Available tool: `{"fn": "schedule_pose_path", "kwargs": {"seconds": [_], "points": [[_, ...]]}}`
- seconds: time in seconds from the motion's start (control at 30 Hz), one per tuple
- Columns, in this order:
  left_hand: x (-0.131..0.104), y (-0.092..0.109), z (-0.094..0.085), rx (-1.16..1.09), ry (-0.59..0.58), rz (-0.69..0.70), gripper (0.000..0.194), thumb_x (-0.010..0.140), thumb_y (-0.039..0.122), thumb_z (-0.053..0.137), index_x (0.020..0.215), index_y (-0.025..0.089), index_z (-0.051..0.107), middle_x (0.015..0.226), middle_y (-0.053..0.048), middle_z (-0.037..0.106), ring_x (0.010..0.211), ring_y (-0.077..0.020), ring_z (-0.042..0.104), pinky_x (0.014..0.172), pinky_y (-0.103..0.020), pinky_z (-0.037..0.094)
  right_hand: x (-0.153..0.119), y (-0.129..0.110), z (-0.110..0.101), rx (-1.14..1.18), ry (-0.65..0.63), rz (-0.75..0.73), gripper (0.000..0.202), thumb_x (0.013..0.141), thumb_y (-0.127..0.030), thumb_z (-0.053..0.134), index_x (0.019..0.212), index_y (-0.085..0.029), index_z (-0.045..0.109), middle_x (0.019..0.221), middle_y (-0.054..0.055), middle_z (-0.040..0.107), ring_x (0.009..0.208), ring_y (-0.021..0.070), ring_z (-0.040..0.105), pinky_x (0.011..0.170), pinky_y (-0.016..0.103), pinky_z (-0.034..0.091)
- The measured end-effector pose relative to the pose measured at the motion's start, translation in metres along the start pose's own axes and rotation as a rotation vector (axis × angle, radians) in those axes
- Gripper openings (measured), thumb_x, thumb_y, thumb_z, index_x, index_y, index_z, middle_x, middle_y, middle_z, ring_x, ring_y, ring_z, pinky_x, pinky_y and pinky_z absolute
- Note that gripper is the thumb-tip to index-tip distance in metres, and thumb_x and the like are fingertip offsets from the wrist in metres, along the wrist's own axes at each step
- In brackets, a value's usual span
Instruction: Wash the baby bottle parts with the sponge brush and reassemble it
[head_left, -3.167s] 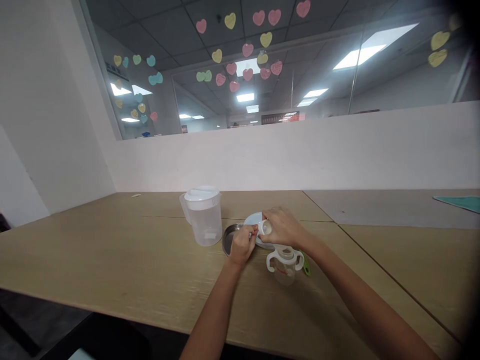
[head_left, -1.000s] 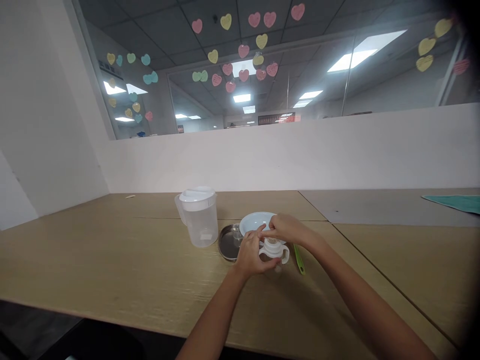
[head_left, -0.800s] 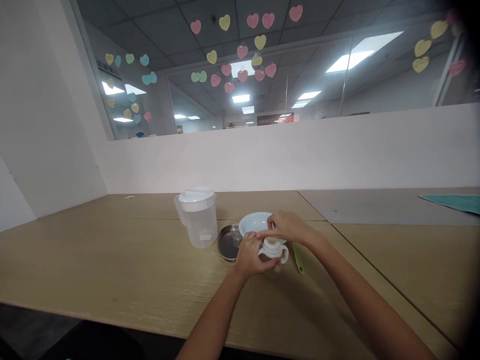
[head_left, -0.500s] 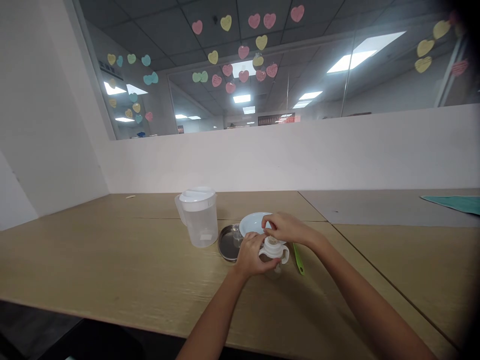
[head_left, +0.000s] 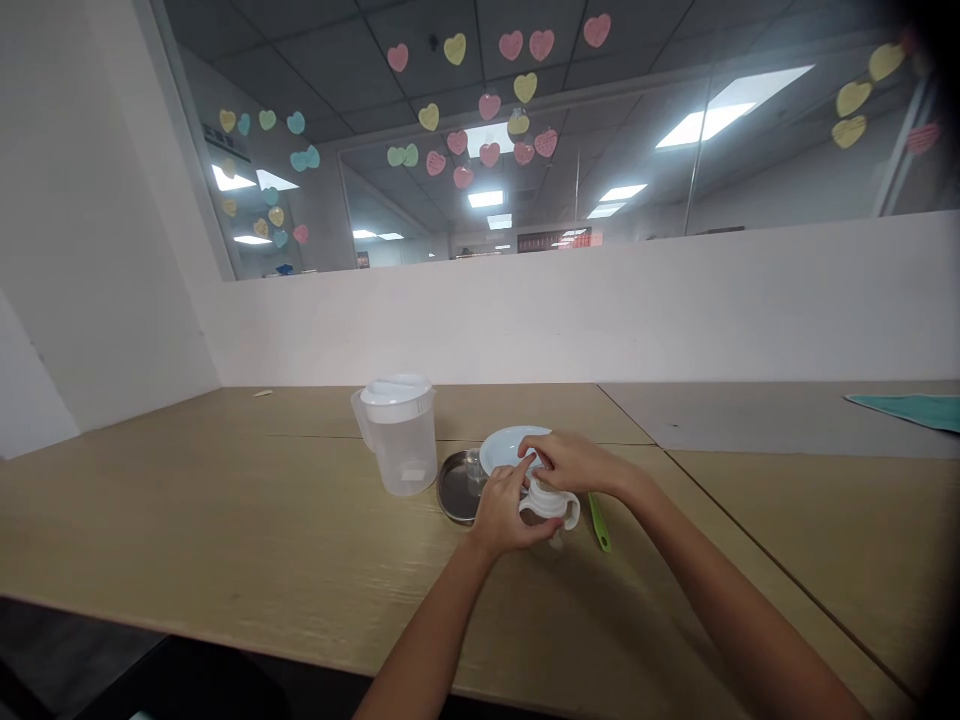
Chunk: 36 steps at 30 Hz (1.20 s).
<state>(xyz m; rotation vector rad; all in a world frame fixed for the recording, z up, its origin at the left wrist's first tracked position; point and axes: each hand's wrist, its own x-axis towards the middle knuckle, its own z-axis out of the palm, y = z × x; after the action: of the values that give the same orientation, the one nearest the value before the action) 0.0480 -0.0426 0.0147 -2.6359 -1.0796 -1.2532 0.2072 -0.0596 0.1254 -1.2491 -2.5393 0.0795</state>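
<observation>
My left hand is wrapped round the left side of a baby bottle with a white collar and a curved white side handle. The bottle stands roughly upright, its clear lower part mostly hidden by my left hand. My right hand reaches over from the right, its fingers bent and closed at the bottle's top, covering the teat area. Behind the hands sits a pale blue bowl, partly covered by them. To the left, a round metal tray holds a small clear cup.
A lidded clear plastic pitcher stands left of the tray. A green handle lies on the wooden table, right of the bottle. A teal cloth rests at the far right. Behind runs a white wall below a window.
My right hand has come down and slightly left onto the bottle's top, hiding the teat that showed before. My left hand keeps its hold on the bottle.
</observation>
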Motion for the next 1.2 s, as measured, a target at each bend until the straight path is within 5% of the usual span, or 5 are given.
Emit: {"fn": "schedule_pose_path", "kwargs": {"seconds": [0.4,0.7,0.97,1.13,1.2], "points": [[0.0,0.002,0.001,0.002,0.021,-0.018,0.077,0.061,0.052,0.066,0.124,0.015,0.043,0.085,-0.005,0.058,0.081,-0.0222,0.054,0.079,-0.039,0.044,-0.004,0.007,-0.001,0.113,-0.162,-0.049,0.062,0.06,-0.033,0.066,0.12,-0.024,0.051,0.096,0.003,0.064,0.081,0.0192,0.058,0.063,0.025,0.038],[0.002,0.004,0.003,0.07,0.019,0.018,0.082,0.065,0.056,0.061,0.13,0.012,0.036,0.08,-0.006,0.058,0.078,-0.024,0.055,0.076,-0.042,0.045,0.003,0.005,0.014,0.016,-0.123,0.095,0.047,0.062,-0.037,0.062,0.105,-0.02,0.055,0.091,0.006,0.063,0.074,0.0188,0.059,0.053,0.024,0.035],[-0.004,-0.014,-0.002,-0.017,0.064,0.213,0.073,0.076,0.056,0.052,0.133,0.014,0.035,0.106,-0.013,0.058,0.098,-0.0264,0.054,0.086,-0.041,0.044,0.002,0.006,0.008,0.12,-0.179,0.106,0.049,0.059,-0.045,0.067,0.101,-0.021,0.056,0.087,0.003,0.064,0.062,0.0149,0.058,0.049,0.023,0.035],[-0.003,-0.038,-0.008,-0.027,0.503,-0.282,0.034,0.091,0.03,0.03,0.119,0.019,0.046,0.11,-0.01,0.056,0.103,-0.0197,0.053,0.09,-0.037,0.042,0.002,0.008,0.01,0.142,-0.213,0.171,0.066,0.059,-0.05,0.067,0.116,-0.022,0.051,0.09,0.005,0.065,0.059,0.0154,0.058,0.053,0.025,0.038],[-0.002,-0.049,-0.009,0.09,0.468,-0.419,0.031,0.09,0.025,0.031,0.114,0.019,0.049,0.109,-0.009,0.056,0.104,-0.0202,0.052,0.092,-0.038,0.041,0.002,0.008,0.011,0.12,-0.198,0.168,0.065,0.059,-0.052,0.067,0.115,-0.021,0.052,0.089,0.006,0.065,0.062,0.0173,0.06,0.054,0.026,0.038]]}}
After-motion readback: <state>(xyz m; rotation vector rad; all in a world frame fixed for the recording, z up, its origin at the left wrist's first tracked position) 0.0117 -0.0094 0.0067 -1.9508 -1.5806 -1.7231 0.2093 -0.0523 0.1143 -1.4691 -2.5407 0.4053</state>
